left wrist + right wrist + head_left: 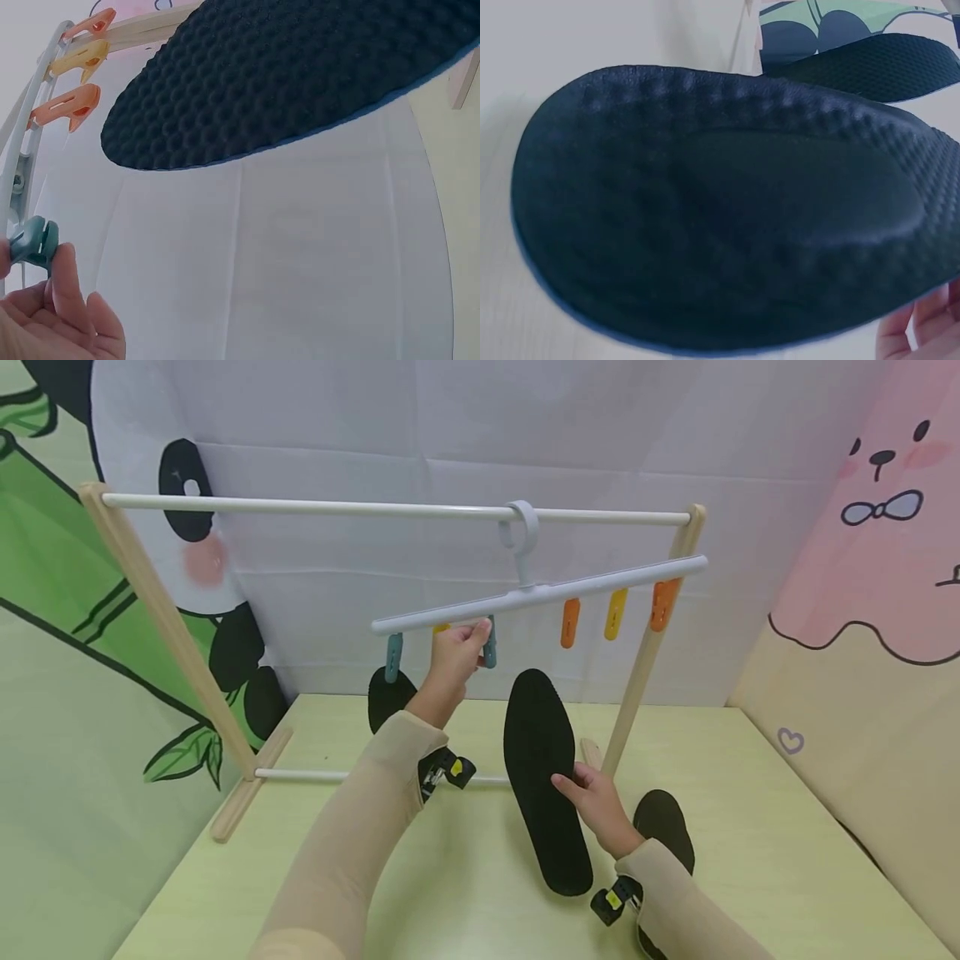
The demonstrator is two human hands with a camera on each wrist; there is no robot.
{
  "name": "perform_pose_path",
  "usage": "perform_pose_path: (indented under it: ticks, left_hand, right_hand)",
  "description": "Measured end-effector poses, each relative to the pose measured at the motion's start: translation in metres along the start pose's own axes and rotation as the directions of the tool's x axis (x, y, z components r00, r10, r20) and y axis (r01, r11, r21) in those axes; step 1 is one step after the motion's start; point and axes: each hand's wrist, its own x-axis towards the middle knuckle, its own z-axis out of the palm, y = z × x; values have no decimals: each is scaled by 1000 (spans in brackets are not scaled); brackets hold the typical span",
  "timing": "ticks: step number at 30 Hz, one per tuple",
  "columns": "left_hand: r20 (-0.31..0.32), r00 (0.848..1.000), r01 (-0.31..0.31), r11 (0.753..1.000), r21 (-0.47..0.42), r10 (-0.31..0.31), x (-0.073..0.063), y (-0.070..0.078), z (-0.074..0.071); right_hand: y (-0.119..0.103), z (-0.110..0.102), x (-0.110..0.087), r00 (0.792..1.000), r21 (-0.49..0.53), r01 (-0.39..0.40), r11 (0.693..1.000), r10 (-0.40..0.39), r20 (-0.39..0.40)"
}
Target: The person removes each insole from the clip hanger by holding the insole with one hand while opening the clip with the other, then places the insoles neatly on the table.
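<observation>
A white clip hanger [540,597] hangs by its hook from the rod, its right end tilted up. My left hand [456,662] pinches a teal clip [39,244] on the hanger between thumb and fingers. In my right hand [600,806] is a black insole [542,777], gripped by its right edge and standing near upright below the hanger. The right wrist view shows its dimpled surface up close. Behind my left arm, a second black insole [384,693] hangs below another teal clip [393,657] at the hanger's left end, partly hidden.
The wooden rack has a white top rod [315,507] and slanted side posts [172,627]. Orange clips [570,622] and a yellow clip [616,614] line the hanger's right half. Another black insole [664,818] lies on the table [757,843] under my right forearm.
</observation>
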Motion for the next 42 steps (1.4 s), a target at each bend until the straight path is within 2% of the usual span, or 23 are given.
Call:
perform_pose_path:
  ticks: [9,15,21,23,30,35,42]
  left_hand:
    - [15,999,29,1000,-2,-29,3,-3,-1]
    - [20,999,37,999,-12,-37,6,-5,-1]
    - [15,999,33,999,-14,-32,6,-6,0]
    - [12,1000,29,999,-18,-29,5,-6,0]
    - [4,999,34,999,-21,-34,5,-7,2]
    - [2,1000,15,1000,-16,-15,5,-7,3]
    - [6,1000,3,1000,-24,-3,6,-8,4]
  right_hand:
    - [0,-3,0,1000,-24,5,1000,-6,-20]
    - [1,-8,-1,1000,2,-8,1000,8,-21]
    - [10,-14,-4,998,7,69,998,-69,-8]
    - [12,-18,-7,997,-2,73,997,-73,-5]
    - [12,-31,-11,997,-48,-65,997,62,-53]
    - [15,-43,-14,993,-83,-76,994,68,-95]
    - [21,-63,-18,979,-142,-144,979,120,-165]
